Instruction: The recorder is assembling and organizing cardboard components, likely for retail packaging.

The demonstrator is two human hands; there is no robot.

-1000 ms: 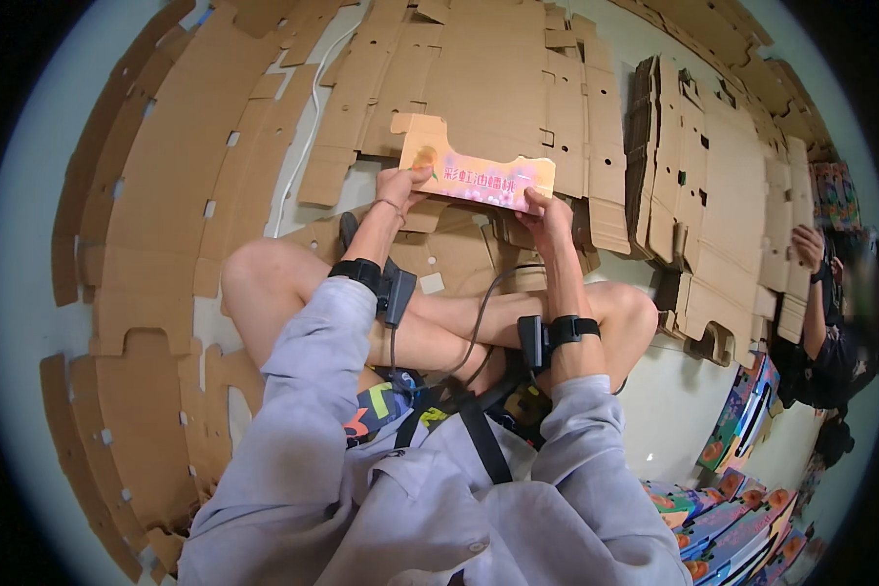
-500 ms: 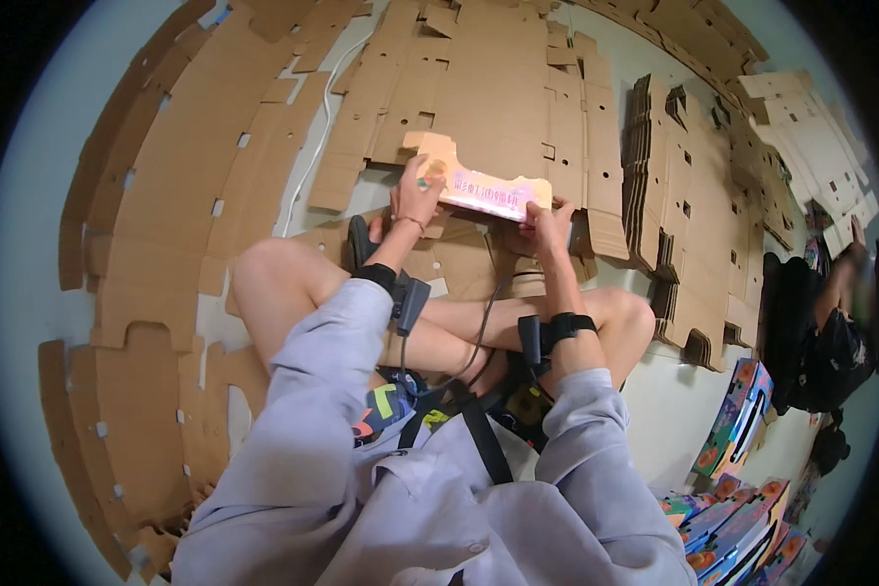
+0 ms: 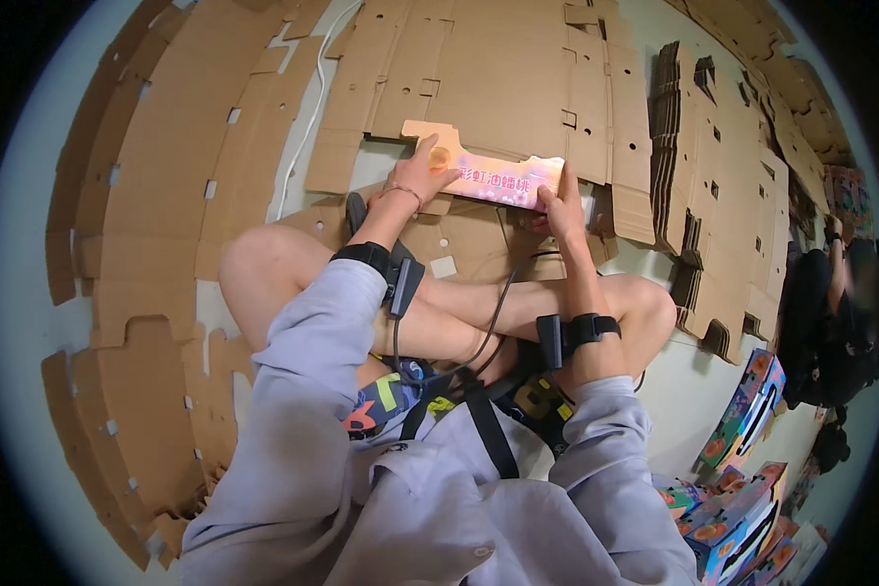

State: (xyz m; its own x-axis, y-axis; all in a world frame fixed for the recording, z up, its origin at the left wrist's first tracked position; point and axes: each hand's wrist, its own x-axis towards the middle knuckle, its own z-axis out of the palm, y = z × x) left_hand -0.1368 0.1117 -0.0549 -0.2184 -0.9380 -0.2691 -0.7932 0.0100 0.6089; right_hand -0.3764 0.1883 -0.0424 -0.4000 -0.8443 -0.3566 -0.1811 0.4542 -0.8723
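An orange-and-pink printed cardboard panel (image 3: pixel 496 177), with a raised tab at its left end, is held out over my crossed legs. My left hand (image 3: pixel 418 186) grips its left part, the thumb and fingers over the printed face. At the right end my right hand (image 3: pixel 562 205) pinches it, thumb on the front and the other fingers mostly hidden behind. Just beyond the panel lies a large flat brown cardboard sheet (image 3: pixel 503 73). A smaller brown cardboard piece (image 3: pixel 459 239) lies under and nearer than my hands.
More flattened cardboard (image 3: pixel 171 127) covers the left. A stack of folded cardboard sheets (image 3: pixel 718 186) stands on the right. Colourful printed boxes (image 3: pixel 737 518) lie at the lower right. Another person (image 3: pixel 830 313) is at the far right. A white cable (image 3: pixel 308 117) runs along the floor.
The panel has turned so its printed face shows more squarely, and my right hand has shifted right and up with it. The pale cardboard sheet near the other person is gone from view.
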